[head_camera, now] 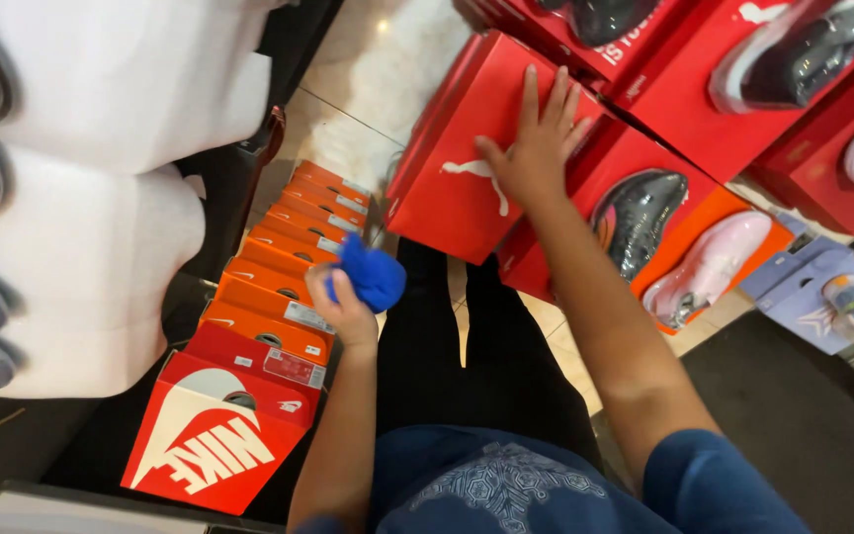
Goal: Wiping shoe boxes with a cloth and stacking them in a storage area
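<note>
My right hand (534, 148) lies flat, fingers spread, on the lid of a red shoe box (452, 188) that sits tilted on a stack of red boxes. My left hand (348, 311) is closed around a crumpled blue cloth (373, 275), held above a row of orange and red shoe boxes (269, 326) on the floor. My black trousers and blue shirt fill the lower middle of the view.
Dark and pink shoes (679, 247) rest on red and orange boxes at right, with more shoes on red boxes above. A pale blue box with a shoe (827, 297) lies far right. White pedestals (81, 247) stand at left. A white fluffy rug (387, 89) covers the tiled floor.
</note>
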